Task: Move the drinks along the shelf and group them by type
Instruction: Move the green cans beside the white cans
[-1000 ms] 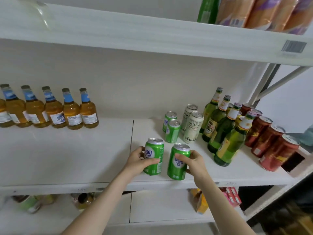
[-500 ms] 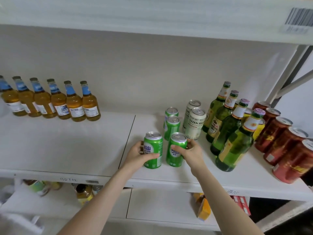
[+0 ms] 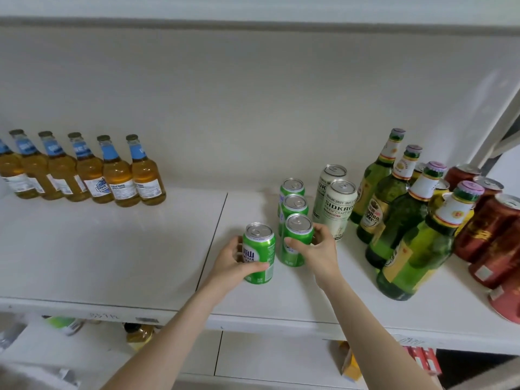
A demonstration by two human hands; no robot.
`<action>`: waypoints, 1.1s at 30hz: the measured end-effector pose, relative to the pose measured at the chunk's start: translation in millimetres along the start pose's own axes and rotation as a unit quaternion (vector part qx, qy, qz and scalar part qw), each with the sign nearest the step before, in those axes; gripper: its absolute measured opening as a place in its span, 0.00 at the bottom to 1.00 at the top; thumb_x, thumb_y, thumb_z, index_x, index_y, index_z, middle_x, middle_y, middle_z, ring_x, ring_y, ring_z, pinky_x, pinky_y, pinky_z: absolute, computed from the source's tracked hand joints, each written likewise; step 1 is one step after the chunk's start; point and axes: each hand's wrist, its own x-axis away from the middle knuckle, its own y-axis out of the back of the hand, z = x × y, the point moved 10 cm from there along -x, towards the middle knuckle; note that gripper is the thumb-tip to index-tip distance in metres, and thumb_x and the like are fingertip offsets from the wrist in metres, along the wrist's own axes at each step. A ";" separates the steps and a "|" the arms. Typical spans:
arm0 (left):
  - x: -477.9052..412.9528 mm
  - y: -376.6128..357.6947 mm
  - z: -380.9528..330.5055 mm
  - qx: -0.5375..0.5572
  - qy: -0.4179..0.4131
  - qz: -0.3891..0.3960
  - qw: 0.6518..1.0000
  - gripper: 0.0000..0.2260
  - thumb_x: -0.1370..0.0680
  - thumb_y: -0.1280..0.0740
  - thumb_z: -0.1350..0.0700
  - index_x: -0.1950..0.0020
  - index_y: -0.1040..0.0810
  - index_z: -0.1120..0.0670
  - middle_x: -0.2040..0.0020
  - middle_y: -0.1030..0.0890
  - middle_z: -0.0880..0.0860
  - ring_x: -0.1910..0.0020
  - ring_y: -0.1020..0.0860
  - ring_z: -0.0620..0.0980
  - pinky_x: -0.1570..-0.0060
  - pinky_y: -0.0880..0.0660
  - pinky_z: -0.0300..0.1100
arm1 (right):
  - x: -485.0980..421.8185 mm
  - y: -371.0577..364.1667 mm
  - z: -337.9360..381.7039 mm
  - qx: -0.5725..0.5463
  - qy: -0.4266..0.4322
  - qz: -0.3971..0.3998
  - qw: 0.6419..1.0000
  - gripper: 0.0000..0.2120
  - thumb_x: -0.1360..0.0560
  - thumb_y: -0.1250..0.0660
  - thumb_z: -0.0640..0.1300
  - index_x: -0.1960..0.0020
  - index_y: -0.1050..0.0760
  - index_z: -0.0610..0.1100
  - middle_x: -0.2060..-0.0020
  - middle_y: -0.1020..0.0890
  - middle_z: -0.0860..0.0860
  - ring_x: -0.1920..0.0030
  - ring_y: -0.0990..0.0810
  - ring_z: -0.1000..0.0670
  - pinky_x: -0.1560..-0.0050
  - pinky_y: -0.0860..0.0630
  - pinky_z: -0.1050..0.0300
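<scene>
The left hand point(image 3: 230, 260) is wrapped round the middle of a short green aluminium drinks can point(image 3: 259, 253), thumb across the front and fingers behind, and the can stands upright on the white shelf point(image 3: 112, 249). Just to its right, the right hand point(image 3: 319, 250) grips a second green can point(image 3: 296, 243) of the same kind, fingers curled round its upper half. From this angle I cannot tell whether that can's base rests on the shelf or is slightly lifted. Directly behind it, two more matching green cans point(image 3: 294, 205) stand in a file toward the back wall, so the pair in hand probably belong with them. The pull tabs look unopened, so these cans are likely full. That would make them weighty for their size and stiff-walled while sealed, with a smooth painted skin that could slip. A full wrap at mid-body suits them better than a pinch at the rim, and sliding or a low lift should do. Just beyond the right hand stand two taller pale cans point(image 3: 339, 206). Further right are green glass bottles point(image 3: 416, 249), tall, breakable and probably easy to topple with a stray wrist, then dark red cans point(image 3: 489, 229). Well to the left of the left hand, amber glass bottles point(image 3: 118, 175) with blue neck labels line the back.
</scene>
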 end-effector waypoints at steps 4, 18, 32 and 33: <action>-0.6 -4.0 3.0 0.000 0.002 -0.001 1.000 0.33 0.44 0.18 0.56 0.41 0.23 0.55 0.47 0.14 0.55 0.46 0.17 0.54 0.45 0.20 0.47 | -3.8 -2.2 2.5 0.019 0.012 0.004 1.000 0.27 0.37 0.17 0.40 0.44 0.27 0.46 0.48 0.18 0.52 0.49 0.21 0.58 0.51 0.24 0.62; 6.3 1.8 13.2 -0.013 -0.003 0.024 1.000 0.32 0.40 0.20 0.63 0.39 0.26 0.57 0.45 0.16 0.55 0.46 0.17 0.50 0.46 0.19 0.44 | 1.5 4.4 -1.1 -0.001 0.007 0.006 1.000 0.29 0.36 0.18 0.44 0.39 0.27 0.45 0.43 0.19 0.49 0.44 0.20 0.58 0.47 0.23 0.64; 9.4 14.2 23.6 -0.053 0.000 0.031 0.998 0.26 0.36 0.22 0.74 0.40 0.25 0.66 0.45 0.18 0.66 0.48 0.18 0.57 0.40 0.22 0.51 | 68.0 -34.6 6.3 0.042 0.022 0.132 0.990 0.30 0.34 0.19 0.41 0.34 0.26 0.43 0.42 0.19 0.45 0.42 0.21 0.48 0.42 0.22 0.56; 10.4 12.3 23.2 -0.056 -0.002 0.032 0.998 0.26 0.36 0.22 0.74 0.40 0.25 0.66 0.45 0.17 0.65 0.49 0.18 0.55 0.42 0.21 0.49 | 68.9 -36.1 8.3 0.034 0.024 0.139 0.989 0.30 0.34 0.19 0.39 0.34 0.26 0.42 0.42 0.19 0.43 0.41 0.21 0.47 0.41 0.22 0.57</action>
